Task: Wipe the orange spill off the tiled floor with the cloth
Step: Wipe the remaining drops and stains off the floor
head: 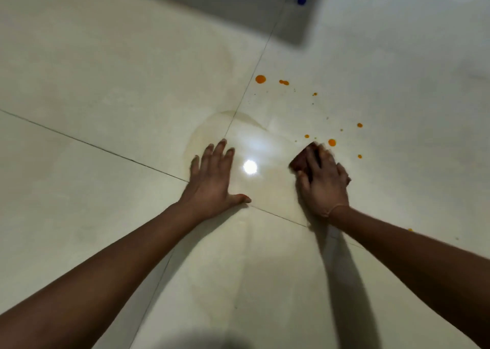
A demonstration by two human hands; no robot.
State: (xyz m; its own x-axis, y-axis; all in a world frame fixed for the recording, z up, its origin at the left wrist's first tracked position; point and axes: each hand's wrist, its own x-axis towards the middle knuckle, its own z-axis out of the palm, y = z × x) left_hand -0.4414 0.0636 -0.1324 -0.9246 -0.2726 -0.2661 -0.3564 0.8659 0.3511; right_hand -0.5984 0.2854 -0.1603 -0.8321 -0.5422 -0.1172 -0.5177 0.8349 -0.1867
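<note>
Orange spill (pixel 332 142) partly wiped: right hand (pixel 322 183) presses the cloth (pixel 301 160) flat, left hand (pixel 213 175) splayed empty on the tiled floor (pixel 106 83), droplets remaining

The right hand (pixel 322 183) lies flat on a dark folded cloth (pixel 302 159), pressing it to the pale tiled floor (pixel 106 89). Just beyond and right of that grip lie scattered orange spill drops (pixel 332 142), others farther ahead. Left of the grip, apart, the left hand (pixel 212 179) rests spread on the floor, a faint wet smear (pixel 265 187), possibly residue, between them.
</note>
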